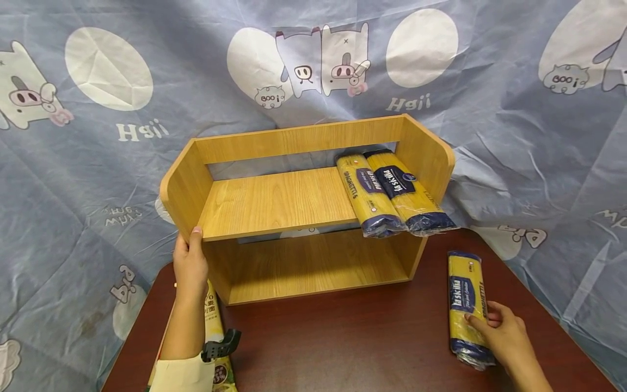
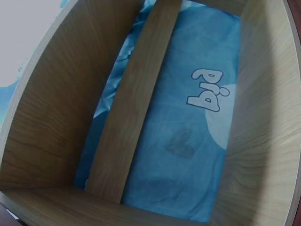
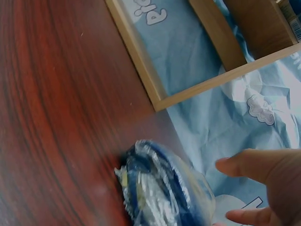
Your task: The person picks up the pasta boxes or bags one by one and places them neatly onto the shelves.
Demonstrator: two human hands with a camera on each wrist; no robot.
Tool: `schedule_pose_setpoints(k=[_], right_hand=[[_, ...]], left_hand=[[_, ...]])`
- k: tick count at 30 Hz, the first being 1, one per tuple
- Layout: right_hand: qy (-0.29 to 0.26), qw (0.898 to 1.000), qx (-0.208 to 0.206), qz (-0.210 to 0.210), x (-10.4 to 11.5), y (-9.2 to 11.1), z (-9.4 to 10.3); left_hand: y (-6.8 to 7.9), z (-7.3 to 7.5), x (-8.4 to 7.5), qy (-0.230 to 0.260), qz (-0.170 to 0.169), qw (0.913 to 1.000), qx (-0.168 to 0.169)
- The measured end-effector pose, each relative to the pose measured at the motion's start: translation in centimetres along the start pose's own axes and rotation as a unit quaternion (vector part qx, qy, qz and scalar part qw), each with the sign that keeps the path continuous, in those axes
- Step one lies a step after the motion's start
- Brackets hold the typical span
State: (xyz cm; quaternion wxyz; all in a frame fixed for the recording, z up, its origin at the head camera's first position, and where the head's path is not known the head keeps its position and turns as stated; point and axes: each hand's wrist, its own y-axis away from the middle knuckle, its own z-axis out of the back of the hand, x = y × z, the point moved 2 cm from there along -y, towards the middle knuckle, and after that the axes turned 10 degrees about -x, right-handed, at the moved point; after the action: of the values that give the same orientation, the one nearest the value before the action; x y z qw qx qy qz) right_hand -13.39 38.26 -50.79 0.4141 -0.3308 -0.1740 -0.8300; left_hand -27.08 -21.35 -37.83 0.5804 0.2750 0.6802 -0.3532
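On the left, my left hand grips the side board of a two-tier wooden shelf, thumb at the front edge. The left wrist view looks into the shelf's lower compartment, with a back slat; the hand is out of that frame. My right hand is at the right edge of a spaghetti pack lying on the table, its thumb over the pack. In the right wrist view, thumb and finger are spread beside the pack's crinkled end.
Two spaghetti packs, a left one and a right one, lie on the upper tier's right side, ends overhanging the front. Under my left forearm are yellow noodle packages. A patterned curtain hangs behind the dark red table.
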Motion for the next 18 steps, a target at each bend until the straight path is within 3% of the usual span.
schedule_pose_setpoints(k=[4,11,18], right_hand=[[0.023,1.000,0.012,0.017,-0.5,-0.3,-0.1],[0.054,0.994,0.085,0.029,-1.5,-1.0,-0.2],[0.057,0.988,0.143,0.001,-1.8,-1.2,-0.4]], left_hand=[[0.0,0.1,0.0,-0.002,0.005,1.0000,0.002],[0.0,0.3,0.0,-0.016,0.003,0.9999,0.000],[0.0,0.5,0.1,-0.010,0.005,0.9999,-0.005]])
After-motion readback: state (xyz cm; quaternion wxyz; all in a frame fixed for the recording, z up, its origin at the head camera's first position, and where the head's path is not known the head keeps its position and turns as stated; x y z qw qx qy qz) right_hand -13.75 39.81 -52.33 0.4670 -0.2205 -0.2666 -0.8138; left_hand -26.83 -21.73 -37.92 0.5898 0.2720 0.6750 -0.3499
